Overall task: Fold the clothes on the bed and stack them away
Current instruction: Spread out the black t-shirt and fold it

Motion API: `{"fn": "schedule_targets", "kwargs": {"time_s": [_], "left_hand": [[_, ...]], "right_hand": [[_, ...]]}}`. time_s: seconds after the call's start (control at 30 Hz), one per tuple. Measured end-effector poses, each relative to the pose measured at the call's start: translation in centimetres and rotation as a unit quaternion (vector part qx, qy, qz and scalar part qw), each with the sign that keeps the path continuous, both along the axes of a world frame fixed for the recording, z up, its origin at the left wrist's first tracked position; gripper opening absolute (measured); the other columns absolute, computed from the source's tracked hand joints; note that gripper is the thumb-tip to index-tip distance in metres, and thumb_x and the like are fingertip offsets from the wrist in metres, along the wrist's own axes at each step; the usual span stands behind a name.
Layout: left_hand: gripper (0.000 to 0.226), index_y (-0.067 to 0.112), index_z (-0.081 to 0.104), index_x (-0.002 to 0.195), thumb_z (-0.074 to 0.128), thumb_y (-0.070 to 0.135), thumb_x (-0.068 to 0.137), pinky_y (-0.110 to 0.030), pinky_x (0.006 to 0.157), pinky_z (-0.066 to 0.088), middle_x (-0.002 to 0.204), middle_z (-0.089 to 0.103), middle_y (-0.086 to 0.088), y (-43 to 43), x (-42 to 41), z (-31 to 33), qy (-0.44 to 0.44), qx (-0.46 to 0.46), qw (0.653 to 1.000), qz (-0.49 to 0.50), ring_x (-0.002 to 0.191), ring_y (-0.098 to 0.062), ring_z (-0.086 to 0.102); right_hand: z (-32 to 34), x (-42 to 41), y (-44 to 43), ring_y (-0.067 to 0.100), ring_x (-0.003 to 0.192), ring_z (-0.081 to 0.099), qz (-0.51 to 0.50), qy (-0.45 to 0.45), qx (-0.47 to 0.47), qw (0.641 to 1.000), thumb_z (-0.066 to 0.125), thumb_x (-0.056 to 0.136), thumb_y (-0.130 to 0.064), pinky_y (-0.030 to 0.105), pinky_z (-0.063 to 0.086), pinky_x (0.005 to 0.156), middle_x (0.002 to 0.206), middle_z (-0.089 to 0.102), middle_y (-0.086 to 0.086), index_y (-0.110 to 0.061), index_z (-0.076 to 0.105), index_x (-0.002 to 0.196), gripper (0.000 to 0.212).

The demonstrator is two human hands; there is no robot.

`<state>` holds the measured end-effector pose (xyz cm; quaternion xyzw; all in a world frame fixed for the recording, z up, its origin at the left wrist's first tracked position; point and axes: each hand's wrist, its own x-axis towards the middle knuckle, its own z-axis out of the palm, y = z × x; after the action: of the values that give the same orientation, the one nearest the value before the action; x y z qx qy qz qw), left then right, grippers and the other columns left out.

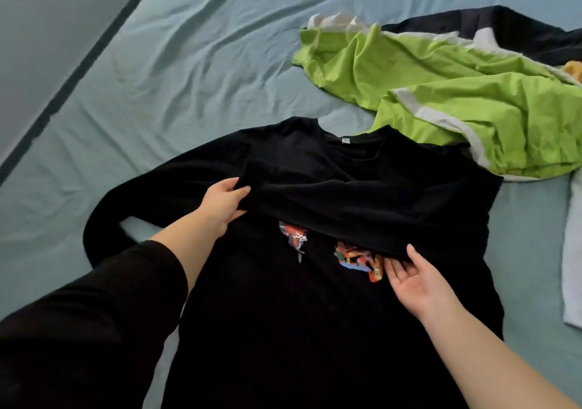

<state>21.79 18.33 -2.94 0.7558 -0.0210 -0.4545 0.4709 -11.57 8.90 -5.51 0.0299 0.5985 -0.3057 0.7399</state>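
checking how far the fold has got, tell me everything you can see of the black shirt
A soft black long-sleeved shirt lies front up on the blue sheet, neck label showing, colourful print on the chest. One sleeve is folded across the chest, partly covering the print; the left hand grips its cuff and the open right hand touches its lower edge. The other sleeve loops out on the sheet.

I am seeing the bed (189,46) carrying a black shirt (283,314), with a green garment (441,93), white cloth (570,267) and dark garment (519,27) lying beside it.

Shirt (283,330) on bed (157,62), heap (441,93) behind.
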Motion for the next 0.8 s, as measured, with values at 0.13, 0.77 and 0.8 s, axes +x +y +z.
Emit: {"fn": "schedule_targets", "kwargs": {"time_s": [0.13,0.77,0.8], "left_hand": [[0.030,0.016,0.062,0.124,0.059,0.014,0.094,-0.040,0.089,0.055,0.113,0.069,-0.003,0.7,2.0,-1.3,-0.018,0.019,0.999,0.025,0.101,-0.019,0.067],[0.058,0.033,0.020,0.151,0.041,0.021,0.099,-0.048,0.119,0.009,0.161,0.013,-0.001,-8.8,-14.5,0.3,-0.373,0.128,0.808,-0.438,0.149,-0.023,0.002],[0.057,0.035,0.020,0.151,0.041,0.023,0.099,-0.051,0.118,0.004,0.161,0.014,0.000,-10.2,-16.0,0.1,-0.368,0.125,0.805,-0.448,0.149,-0.022,0.001]], "right_hand": [[-0.2,2.3,0.3,0.022,0.094,0.065,0.024,-0.002,-0.003,1.000,0.057,0.094,-0.013,0.039,0.052,0.081,0.103,0.066,0.009,-0.008,0.059,0.103,0.011],[-0.3,-6.4,-1.2,0.025,0.124,0.052,-0.104,-0.003,0.004,0.995,0.060,0.093,-0.015,0.036,0.048,0.091,0.132,0.054,0.015,-0.006,0.052,0.125,0.035],[-0.3,-6.8,-1.3,0.025,0.120,0.055,-0.108,-0.014,0.004,0.994,0.060,0.093,-0.014,0.036,0.048,0.091,0.132,0.054,0.016,-0.004,0.054,0.118,0.028]]}}
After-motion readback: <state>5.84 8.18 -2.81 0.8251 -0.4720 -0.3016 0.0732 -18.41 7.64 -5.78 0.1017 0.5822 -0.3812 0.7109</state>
